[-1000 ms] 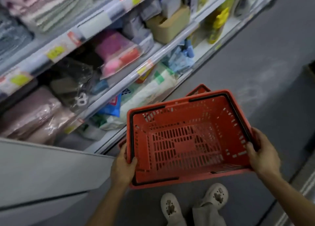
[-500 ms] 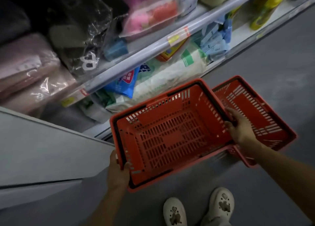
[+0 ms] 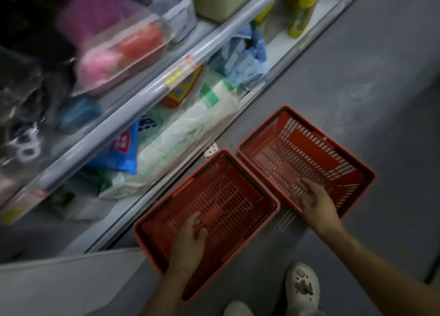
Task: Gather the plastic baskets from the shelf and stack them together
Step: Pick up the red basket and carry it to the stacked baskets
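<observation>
Red baskets sit side by side on the grey floor (image 3: 357, 89); left hand (image 3: 188, 239) rests loosely spread inside the near basket (image 3: 226, 203); right hand (image 3: 314, 201), fingers spread, lies over the far basket (image 3: 309, 149).

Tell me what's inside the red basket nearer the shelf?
No goods show inside the nearer red basket. Only the left hand reaches in over its near rim, above the slotted bottom. That hand covers a patch of the bottom, so nothing can be said about that spot.

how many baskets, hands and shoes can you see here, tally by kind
red baskets: 2 (near basket, far basket)
hands: 2 (left hand, right hand)
white shoes: 2 (right shoe, left shoe)
total: 6
</observation>
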Available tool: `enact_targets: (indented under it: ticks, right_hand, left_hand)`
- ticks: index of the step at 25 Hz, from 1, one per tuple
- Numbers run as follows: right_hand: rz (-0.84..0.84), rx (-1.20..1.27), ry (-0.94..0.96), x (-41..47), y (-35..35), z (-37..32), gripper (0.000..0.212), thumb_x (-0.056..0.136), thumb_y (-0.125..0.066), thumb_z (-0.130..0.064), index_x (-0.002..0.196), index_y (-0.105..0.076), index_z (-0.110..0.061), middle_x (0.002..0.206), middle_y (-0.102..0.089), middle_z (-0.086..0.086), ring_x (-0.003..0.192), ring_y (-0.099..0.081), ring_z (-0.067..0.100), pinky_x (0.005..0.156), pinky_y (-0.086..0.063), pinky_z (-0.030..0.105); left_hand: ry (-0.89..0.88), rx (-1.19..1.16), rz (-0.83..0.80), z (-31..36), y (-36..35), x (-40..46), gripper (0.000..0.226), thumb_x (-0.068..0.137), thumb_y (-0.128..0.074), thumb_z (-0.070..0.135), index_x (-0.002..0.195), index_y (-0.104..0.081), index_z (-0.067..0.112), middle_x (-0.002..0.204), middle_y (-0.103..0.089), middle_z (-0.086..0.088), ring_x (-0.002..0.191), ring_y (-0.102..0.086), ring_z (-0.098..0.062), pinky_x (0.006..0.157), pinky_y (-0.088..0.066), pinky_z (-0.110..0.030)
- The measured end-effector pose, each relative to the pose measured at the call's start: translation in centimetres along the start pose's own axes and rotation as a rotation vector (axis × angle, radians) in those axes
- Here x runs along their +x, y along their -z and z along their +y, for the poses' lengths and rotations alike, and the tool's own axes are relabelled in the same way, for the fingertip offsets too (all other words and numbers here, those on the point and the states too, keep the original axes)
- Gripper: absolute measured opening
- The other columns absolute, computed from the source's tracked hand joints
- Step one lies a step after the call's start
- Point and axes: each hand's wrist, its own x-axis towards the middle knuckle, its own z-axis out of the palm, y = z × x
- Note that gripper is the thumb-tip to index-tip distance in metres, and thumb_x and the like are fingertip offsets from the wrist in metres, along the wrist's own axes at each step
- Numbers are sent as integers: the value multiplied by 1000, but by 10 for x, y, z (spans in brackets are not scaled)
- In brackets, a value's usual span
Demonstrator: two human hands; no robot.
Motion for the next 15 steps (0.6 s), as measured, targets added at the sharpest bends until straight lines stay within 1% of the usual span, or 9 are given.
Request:
enact_targets:
  ticks: [1, 4, 5, 7, 9, 10, 11, 13, 15]
  right_hand:
    - [46, 21, -33, 5, 9, 14, 46, 91, -53, -8, 137, -48, -12, 139, -48, 13, 126, -48, 29, 102, -34, 31]
    - [164, 56, -193, 18, 32, 55, 48, 91, -53, -9, 137, -45, -12, 138, -48, 15, 123, -49, 33, 103, -40, 43]
    - [195, 80, -231, 26, 39, 69, 48, 91, -53, -14, 138, -44, -14, 137, -49, 16, 122, -50, 35, 102, -41, 47]
    - [230, 124, -285, 43, 49, 98, 54, 89, -48, -38, 139, -42, -20, 134, -49, 18, 120, -51, 38, 99, -43, 51]
    - [273, 159, -363, 60, 55, 127, 81, 80, -39, -62, 142, -37, -11, 137, -46, 22, 122, -45, 42, 98, -39, 56]
    - [286, 170, -419, 68, 55, 144, 96, 73, -36, -73, 146, -32, -10, 142, -41, 22, 127, -40, 42, 100, -36, 57]
    - [288, 197, -483, 76, 52, 161, 105, 67, -37, -78, 149, -24, -12, 149, -34, 21, 133, -34, 42, 104, -33, 58]
    - [287, 275, -564, 89, 46, 179, 105, 70, -46, -75, 152, -13, -19, 157, -23, 18, 139, -29, 39, 108, -30, 59]
    - [306, 387, -573, 99, 37, 188, 86, 83, -60, -52, 151, -15, -23, 154, -28, 17, 134, -38, 39, 106, -35, 57]
  left_hand:
    - [-66, 28, -36, 21, -11, 17, 43, 89, -62, 4, 131, -57, 12, 120, -66, -8, 112, -63, -24, 101, -48, -39]
    - [-194, 124, -134, 80, -48, 65, 36, 92, -60, 8, 129, -59, 9, 120, -67, -9, 109, -63, -21, 94, -45, -24]
    - [-215, 156, -158, 97, -60, 81, 35, 94, -58, 12, 129, -59, 9, 122, -66, -10, 111, -63, -22, 93, -42, -22]
    - [-258, 247, -200, 126, -91, 123, 36, 98, -52, 21, 132, -58, 9, 131, -63, -11, 122, -58, -25, 99, -38, -24]
    - [-316, 379, -263, 143, -120, 172, 44, 100, -48, 26, 139, -50, 5, 142, -54, -16, 133, -48, -29, 109, -30, -30]
    - [-362, 467, -288, 147, -133, 196, 50, 100, -47, 29, 143, -44, 4, 147, -47, -19, 138, -42, -31, 113, -26, -32]
    - [-404, 558, -303, 152, -146, 218, 57, 99, -47, 32, 147, -36, 4, 152, -40, -20, 142, -35, -33, 116, -22, -35]
    - [-434, 656, -265, 164, -164, 253, 67, 98, -51, 31, 152, -23, 4, 158, -27, -22, 146, -24, -36, 119, -17, -39]
    - [-423, 669, -208, 172, -180, 280, 72, 97, -53, 29, 153, -16, 3, 161, -20, -22, 149, -19, -35, 120, -14, -39]
